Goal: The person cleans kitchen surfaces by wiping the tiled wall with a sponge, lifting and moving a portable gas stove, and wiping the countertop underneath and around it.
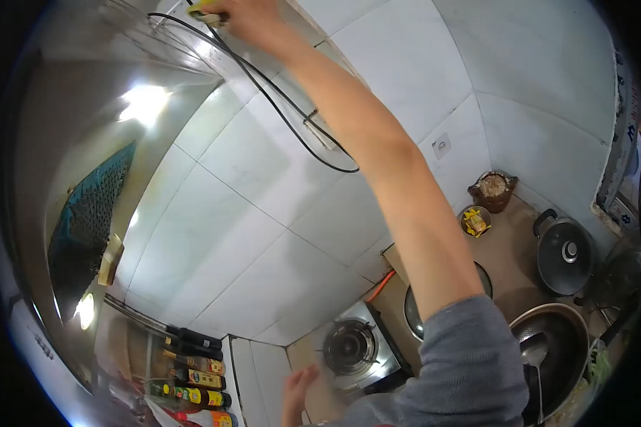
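Cloth or sponge (pixel 205 14) is grasped in the right hand (pixel 246 20) at eleven o'clock by black cable (pixel 344 170); the left hand (pixel 300 386), loosely open, is at six o'clock near the stove (pixel 384 349).

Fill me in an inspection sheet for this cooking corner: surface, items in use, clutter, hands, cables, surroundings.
Surface: brown counter, partly hidden by the raised arm.
Items in use: yellow-green item, exact kind unclear, held high near the wall.
Clutter: lidded pot, wok with a ladle in it, small bowl of yellow pieces, row of bottles.
Hands: right hand grips the yellow-green item; left hand is low by the stove, nothing seen in it.
Cables: black cable loops across the wall tiles; orange hose behind the stove.
Surroundings: wall socket, bright lights; other people: nothing seen.
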### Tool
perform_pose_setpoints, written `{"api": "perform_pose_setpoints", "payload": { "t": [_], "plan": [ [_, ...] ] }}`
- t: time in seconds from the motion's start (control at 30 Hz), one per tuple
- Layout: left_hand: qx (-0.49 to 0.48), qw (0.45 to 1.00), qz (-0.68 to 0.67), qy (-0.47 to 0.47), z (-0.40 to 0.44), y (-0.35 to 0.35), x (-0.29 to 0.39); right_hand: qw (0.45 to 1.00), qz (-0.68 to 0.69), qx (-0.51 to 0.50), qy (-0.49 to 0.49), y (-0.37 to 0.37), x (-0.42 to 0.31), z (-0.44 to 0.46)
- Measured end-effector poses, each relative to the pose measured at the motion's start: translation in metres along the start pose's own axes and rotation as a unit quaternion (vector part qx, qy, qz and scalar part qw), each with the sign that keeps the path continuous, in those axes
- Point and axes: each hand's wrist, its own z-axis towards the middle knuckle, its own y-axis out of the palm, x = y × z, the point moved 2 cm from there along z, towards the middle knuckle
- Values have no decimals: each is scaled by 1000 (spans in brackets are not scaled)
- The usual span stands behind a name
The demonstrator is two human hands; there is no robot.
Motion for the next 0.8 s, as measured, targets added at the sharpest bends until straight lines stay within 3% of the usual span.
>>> {"api": "perform_pose_setpoints", "payload": {
  "t": [0.07,0.1,0.17,0.2,0.33,0.4,0.53,0.7,0.77,0.8],
  "plan": [
    [14,1000,7,4,-1,-3,2,995,-26,-83,-49,19,-9,22],
    [23,1000,12,12,-1,-8,2,995,-26,-79,-47,45,2,34],
    [34,999,20,24,-2,-17,0,976,-151,-45,-148,112,37,49],
    [45,999,14,16,-2,-22,-4,969,-204,-77,-119,129,48,46],
    [64,998,2,12,-2,-31,-10,969,-202,-2,-140,131,55,15],
    [76,997,10,7,-4,-29,-8,951,-256,-64,-158,121,54,2],
    [60,998,8,8,0,-23,-15,963,-197,-43,-180,102,67,-47],
    [-1,1000,5,-9,11,-10,-17,961,-185,-120,-166,76,77,-101],
    [-22,1000,-12,0,13,0,-13,967,-170,-163,-99,63,71,-121],
    [-33,999,-10,2,17,1,-15,967,-173,-145,-122,63,72,-130]
  ]
}}
